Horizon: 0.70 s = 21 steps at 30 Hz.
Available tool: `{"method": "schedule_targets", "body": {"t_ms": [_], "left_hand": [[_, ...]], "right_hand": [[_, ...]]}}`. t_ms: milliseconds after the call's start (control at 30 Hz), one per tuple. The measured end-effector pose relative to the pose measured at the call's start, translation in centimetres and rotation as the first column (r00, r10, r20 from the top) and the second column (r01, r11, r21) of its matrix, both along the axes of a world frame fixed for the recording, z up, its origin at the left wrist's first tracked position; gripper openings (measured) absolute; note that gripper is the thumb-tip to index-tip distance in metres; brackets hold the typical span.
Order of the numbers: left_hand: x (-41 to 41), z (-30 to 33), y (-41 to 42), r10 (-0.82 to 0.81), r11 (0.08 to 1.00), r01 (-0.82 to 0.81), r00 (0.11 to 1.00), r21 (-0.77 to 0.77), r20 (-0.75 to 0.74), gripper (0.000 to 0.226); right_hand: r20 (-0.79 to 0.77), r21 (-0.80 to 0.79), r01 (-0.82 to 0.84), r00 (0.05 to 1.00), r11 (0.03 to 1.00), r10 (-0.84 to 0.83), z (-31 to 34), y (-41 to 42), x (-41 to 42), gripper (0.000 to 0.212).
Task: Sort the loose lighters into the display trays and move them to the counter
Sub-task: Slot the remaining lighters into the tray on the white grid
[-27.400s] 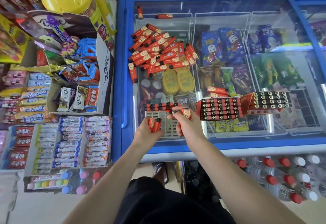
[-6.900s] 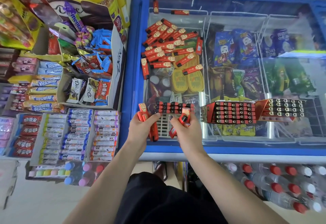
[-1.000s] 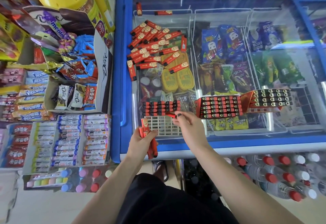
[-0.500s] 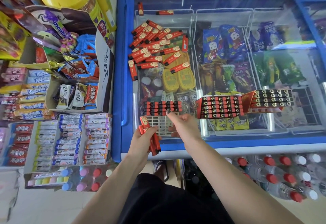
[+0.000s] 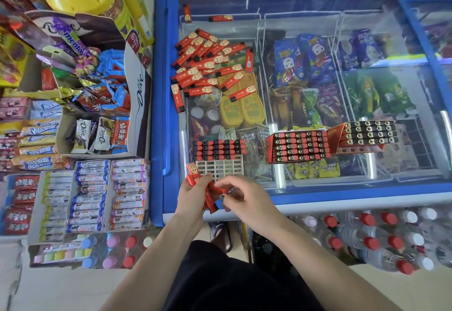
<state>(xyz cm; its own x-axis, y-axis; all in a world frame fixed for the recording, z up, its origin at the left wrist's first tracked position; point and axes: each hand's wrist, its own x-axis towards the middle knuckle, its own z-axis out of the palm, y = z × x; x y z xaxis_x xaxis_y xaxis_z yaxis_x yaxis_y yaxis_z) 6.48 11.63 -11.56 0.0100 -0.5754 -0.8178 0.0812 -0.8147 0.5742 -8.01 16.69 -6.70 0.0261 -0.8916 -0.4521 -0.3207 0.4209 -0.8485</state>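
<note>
Freezer lid is the surface. Loose lighters piled well beyond both hands. Full trays to the right of right hand. Part-filled tray just beyond hands. Left hand gripping a bunch of lighters. Right hand fingers curled, pinching one from the bunch.

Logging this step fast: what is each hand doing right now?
Left hand: closed on a bunch of lighters.
Right hand: pinching one lighter from that bunch.

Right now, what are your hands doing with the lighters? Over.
Left hand gripping a lighter bundle. Right hand pinching one from it. Tray part filled. Nothing blocking.
</note>
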Motion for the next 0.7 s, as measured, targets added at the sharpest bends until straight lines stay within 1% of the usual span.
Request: {"method": "schedule_targets", "body": {"t_ms": [33,100,167,233,300,367,433,467,533,700], "left_hand": [[0.1,-0.1,0.0,-0.01,1.0,0.01,1.0,-0.009,0.015,0.023],[0.3,0.1,0.1,-0.024,0.999,0.025,0.999,-0.025,0.039,0.023],[0.5,0.1,0.1,-0.032,0.999,0.033,0.998,-0.028,0.053,0.022],[0.8,0.1,0.1,-0.029,0.999,0.03,0.998,-0.022,0.057,0.021],[1.2,0.1,0.0,-0.008,1.0,0.008,0.998,-0.014,0.056,0.02],[1.6,-0.1,0.0,0.001,1.0,-0.001,0.998,-0.01,0.057,0.02],[1.9,-0.2,0.0,-0.033,0.999,0.033,0.996,-0.005,0.08,0.018],[2.1,-0.3,0.0,-0.056,0.998,0.056,0.993,-0.002,0.099,0.018],[2.3,-0.4,-0.1,-0.082,0.997,0.082,0.989,0.004,0.12,0.018],[2.2,-0.3,-0.1,-0.098,0.995,0.098,0.993,0.004,0.068,0.02]], "right_hand": [[-0.007,-0.014,0.027,1.0,1.0,-0.027,0.0,0.0,0.0,0.03],[0.01,0.009,0.092,0.996,0.996,-0.092,-0.1,-0.1,-0.1,0.028],[0.037,0.075,0.123,0.991,0.99,-0.126,0.0,-0.4,-0.6,0.024],[0.111,0.149,0.174,0.975,0.974,-0.191,-0.2,-0.7,-1.1,0.021],[0.204,0.229,0.297,0.917,0.927,-0.344,-0.5,-1.0,-1.8,0.019],[0.261,0.301,0.442,0.814,0.845,-0.519,-0.7,-1.3,-2.6,0.017],[0.287,0.329,0.546,0.72,0.771,-0.632,-0.8,-1.6,-3.3,0.015],[0.289,0.327,0.581,0.69,0.745,-0.664,-0.9,-1.8,-3.5,0.015],[0.276,0.311,0.62,0.666,0.72,-0.693,-1.0,-2.2,-3.6,0.014],[0.271,0.274,0.686,0.618,0.674,-0.738,-1.6,-3.4,-2.6,0.01]]}}
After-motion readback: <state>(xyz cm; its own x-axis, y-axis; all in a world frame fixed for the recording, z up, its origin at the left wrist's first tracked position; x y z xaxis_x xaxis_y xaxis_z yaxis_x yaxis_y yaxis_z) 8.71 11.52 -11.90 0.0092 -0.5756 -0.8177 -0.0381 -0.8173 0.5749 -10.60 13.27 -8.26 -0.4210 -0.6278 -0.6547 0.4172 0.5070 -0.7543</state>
